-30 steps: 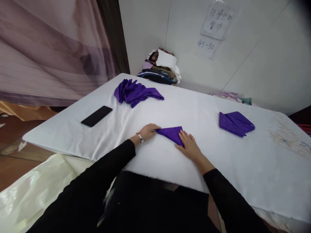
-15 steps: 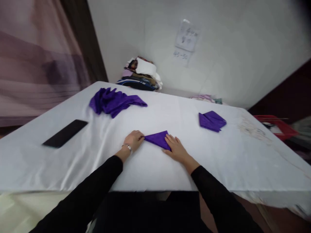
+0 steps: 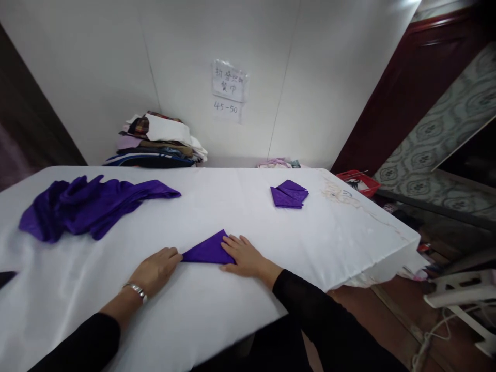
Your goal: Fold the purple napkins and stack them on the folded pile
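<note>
A purple cloth napkin (image 3: 207, 249), folded into a flat triangle, lies on the white-covered table (image 3: 240, 305) in front of me. My left hand (image 3: 159, 268) pinches its pointed left corner between closed fingers. Resting flat on the right part of the napkin is my right hand (image 3: 245, 257), its fingers outstretched. Farther back to the right sits another folded purple napkin (image 3: 289, 195) with pointed layers. On the left, a crumpled heap of purple cloth (image 3: 91, 204) spreads over the table.
Stacked clothes (image 3: 163, 142) stand behind the table's back edge at left. A red basket (image 3: 360, 183) is beyond the right corner. Paper notes (image 3: 229, 88) hang on the wall. At the left edge shows part of a dark flat object (image 3: 5, 278). A white stool-like object (image 3: 461, 292) stands lower right.
The camera view has swung to the right, so everything sits farther left in it. Both hands keep their places on the triangular napkin.
</note>
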{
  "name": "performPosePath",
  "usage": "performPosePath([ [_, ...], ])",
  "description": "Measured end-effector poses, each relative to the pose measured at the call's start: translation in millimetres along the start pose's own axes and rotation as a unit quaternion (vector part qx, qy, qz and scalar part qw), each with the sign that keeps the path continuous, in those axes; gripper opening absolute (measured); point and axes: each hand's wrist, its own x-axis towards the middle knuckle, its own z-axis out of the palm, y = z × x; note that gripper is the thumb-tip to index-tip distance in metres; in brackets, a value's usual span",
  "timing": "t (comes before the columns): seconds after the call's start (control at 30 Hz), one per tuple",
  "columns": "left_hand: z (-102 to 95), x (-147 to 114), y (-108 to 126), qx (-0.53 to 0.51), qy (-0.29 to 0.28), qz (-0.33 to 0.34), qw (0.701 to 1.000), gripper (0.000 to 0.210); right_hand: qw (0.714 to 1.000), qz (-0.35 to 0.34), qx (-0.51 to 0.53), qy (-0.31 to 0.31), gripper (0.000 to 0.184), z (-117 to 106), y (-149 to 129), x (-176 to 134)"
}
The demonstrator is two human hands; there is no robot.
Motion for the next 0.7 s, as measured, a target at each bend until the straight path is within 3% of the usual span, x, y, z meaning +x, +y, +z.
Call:
performPosePath([
  [0.2,2.7,-1.6,-6.1,-0.012,0.049,-0.028,0.998,0.034,1.000,-0.002,0.000,0.004,0.073,2.1,1.7,1.3],
  [0.33,5.2,21.0,27.0,0.018,0.064,-0.020,0.998,0.046,1.000,-0.004,0.000,0.015,0.075,5.1,2.1,2.3],
  [0.5,24.0,49.0,68.6,0.026,-0.009,0.004,1.000,0.058,0.999,0.001,0.000,0.037,0.073,6.7,0.9,1.2],
  [0.6,35.8,46.9,65.6,0.040,-0.040,-0.020,0.998,0.061,0.999,0.005,-0.003,0.035,0.071,6.4,1.3,-0.9],
  [0.7,40.1,34.2,47.7,0.045,-0.032,-0.052,0.997,0.061,1.000,0.007,-0.002,0.029,0.075,6.6,2.7,-2.3],
])
